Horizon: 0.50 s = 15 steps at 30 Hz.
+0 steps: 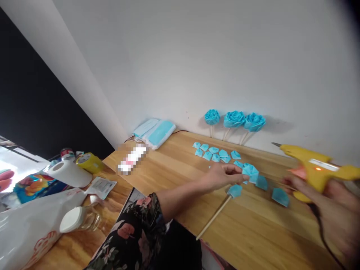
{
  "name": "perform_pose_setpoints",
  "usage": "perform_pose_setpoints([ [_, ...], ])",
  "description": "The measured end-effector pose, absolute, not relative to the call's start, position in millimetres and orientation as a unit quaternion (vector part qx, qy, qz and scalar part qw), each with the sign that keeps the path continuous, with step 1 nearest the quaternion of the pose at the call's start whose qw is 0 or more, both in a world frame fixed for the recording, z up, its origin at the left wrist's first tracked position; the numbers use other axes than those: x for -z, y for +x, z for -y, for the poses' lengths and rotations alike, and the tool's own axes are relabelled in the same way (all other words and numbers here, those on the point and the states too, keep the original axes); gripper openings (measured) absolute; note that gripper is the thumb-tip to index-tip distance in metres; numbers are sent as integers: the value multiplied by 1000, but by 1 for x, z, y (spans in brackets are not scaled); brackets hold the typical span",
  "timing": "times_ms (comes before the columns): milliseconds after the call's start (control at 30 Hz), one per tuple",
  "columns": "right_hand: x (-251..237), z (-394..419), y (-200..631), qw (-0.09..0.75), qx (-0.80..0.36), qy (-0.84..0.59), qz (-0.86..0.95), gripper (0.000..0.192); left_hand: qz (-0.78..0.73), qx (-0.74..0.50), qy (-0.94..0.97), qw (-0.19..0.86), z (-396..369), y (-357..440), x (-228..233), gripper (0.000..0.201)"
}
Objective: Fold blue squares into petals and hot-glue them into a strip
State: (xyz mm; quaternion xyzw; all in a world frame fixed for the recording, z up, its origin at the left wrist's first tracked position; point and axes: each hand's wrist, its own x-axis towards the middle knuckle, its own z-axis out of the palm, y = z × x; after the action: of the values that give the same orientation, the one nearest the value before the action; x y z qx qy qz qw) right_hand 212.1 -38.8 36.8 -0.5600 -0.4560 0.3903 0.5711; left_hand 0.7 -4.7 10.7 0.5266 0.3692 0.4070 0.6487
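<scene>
My left hand [221,177] reaches over the table, its thumb and fingers closed at the edge of a folded light-blue petal [251,172]. Just below it, a wooden stick [214,219] with a small blue piece [235,190] at its tip lies on the wood. A yellow hot glue gun [312,165] with a small orange light is gripped in my right hand [332,210], which is somewhat blurred. Its nozzle points left, towards the wall side. Loose blue petals [215,153] lie in rows beyond my left hand, and single ones [280,197] lie to its right.
Three blue flowers [234,119] on sticks lean against the white wall [182,56]. A pack of blue face masks [157,133] and a blurred-out object [132,159] sit further left. On the lower-left surface are a paper roll [70,173], yellow tape [90,163], a jar [81,219] and a plastic bag [30,228].
</scene>
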Motion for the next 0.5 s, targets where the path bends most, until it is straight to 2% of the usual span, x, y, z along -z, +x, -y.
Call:
perform_pose_setpoints([
  [167, -11, 19, 195, 560, -462, -534, 433, 42, -381, -399, 575, 604, 6, 0, -6, 29],
  [500, -2, 34, 188, 542, -494, -474, 488, 38, -379, -370, 621, 578, 12, 4, -11, 25],
])
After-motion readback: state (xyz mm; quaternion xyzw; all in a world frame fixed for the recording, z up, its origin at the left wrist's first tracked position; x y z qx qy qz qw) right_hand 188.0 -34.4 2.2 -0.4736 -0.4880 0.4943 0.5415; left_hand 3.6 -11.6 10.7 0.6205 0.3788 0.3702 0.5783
